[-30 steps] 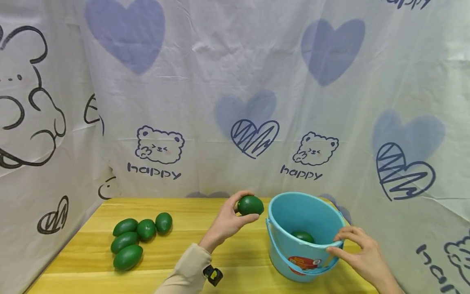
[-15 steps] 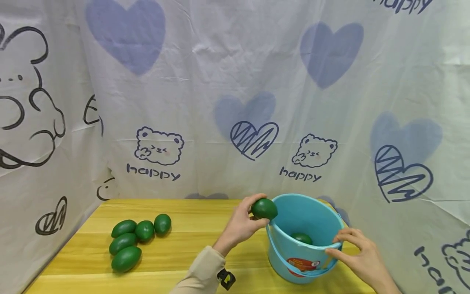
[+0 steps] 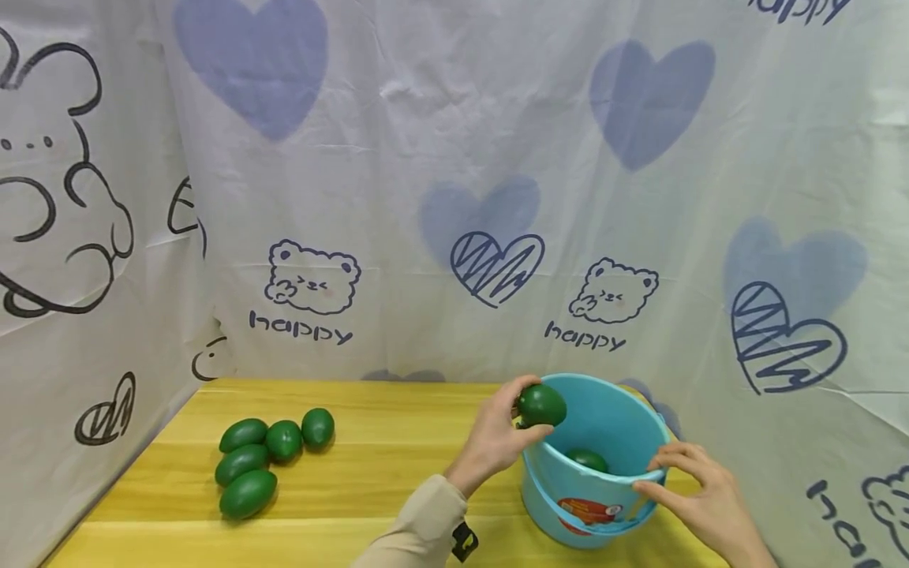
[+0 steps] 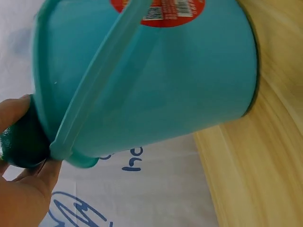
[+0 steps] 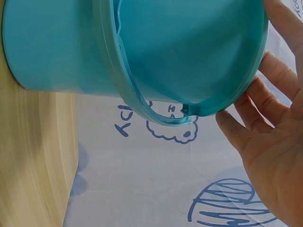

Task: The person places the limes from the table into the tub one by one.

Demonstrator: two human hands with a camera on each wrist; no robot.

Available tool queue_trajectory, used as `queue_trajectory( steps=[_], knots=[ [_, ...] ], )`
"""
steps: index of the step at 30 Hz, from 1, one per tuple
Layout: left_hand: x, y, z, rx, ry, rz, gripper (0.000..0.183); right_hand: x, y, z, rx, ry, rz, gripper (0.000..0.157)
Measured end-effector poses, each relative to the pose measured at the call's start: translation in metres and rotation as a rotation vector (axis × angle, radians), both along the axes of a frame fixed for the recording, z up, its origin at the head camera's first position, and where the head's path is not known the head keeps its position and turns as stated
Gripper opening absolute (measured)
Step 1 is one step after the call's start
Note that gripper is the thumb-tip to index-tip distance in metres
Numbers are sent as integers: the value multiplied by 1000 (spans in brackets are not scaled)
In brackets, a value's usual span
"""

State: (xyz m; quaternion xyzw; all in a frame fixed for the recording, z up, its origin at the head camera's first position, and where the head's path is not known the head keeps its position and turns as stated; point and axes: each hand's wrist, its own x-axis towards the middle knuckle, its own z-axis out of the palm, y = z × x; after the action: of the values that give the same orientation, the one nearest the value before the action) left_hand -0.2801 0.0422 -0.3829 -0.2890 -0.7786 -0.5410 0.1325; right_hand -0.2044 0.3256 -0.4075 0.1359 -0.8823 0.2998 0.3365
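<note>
My left hand holds a dark green oval fruit between thumb and fingers at the left rim of a light blue bucket. In the left wrist view this fruit is beside the bucket's rim, partly hidden by it and the fingers. My right hand grips the bucket's right rim, thumb outside in the head view; the right wrist view shows its fingers along the rim. Another dark green fruit lies inside the bucket, partly hidden by the front wall.
Several more dark green fruits lie grouped on the left of the yellow wood-grain table. The bucket's handle hangs down its front, across a red label. A printed white cloth hangs behind and at both sides.
My left hand has carried the fruit rightward, from left of the bucket to its left rim. The right hand keeps its hold on the rim, and the bucket stays in place.
</note>
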Motion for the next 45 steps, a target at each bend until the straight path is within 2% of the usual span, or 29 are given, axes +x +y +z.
queue_trajectory(
  steps=[2, 5, 16, 23, 29, 36, 41, 45],
  knots=[
    [-1, 4, 0, -49, 48, 20, 59, -1, 0, 0, -3, 11, 6, 28],
    [-1, 7, 0, -98, 71, 39, 61, -1, 0, 1, -6, 13, 12, 28],
    [-6, 6, -3, -75, 17, -5, 60, -1, 2, 2, -4, -9, -2, 27],
    [-7, 7, -5, -56, -10, -7, 57, 0, 1, 2, 1, -22, -20, 26],
    [-5, 8, -7, -39, -63, -5, 46, 2, 0, 2, 3, -23, -21, 25],
    [-1, 7, -10, -51, -88, -6, 47, 4, 0, 0, 33, -93, -71, 23],
    [-1, 7, -9, -60, -62, 3, 46, 2, -1, -1, 9, -37, -45, 25],
    [-1, 5, -8, -90, -7, 22, 43, 0, -1, -1, 2, 5, -28, 28]
  ],
)
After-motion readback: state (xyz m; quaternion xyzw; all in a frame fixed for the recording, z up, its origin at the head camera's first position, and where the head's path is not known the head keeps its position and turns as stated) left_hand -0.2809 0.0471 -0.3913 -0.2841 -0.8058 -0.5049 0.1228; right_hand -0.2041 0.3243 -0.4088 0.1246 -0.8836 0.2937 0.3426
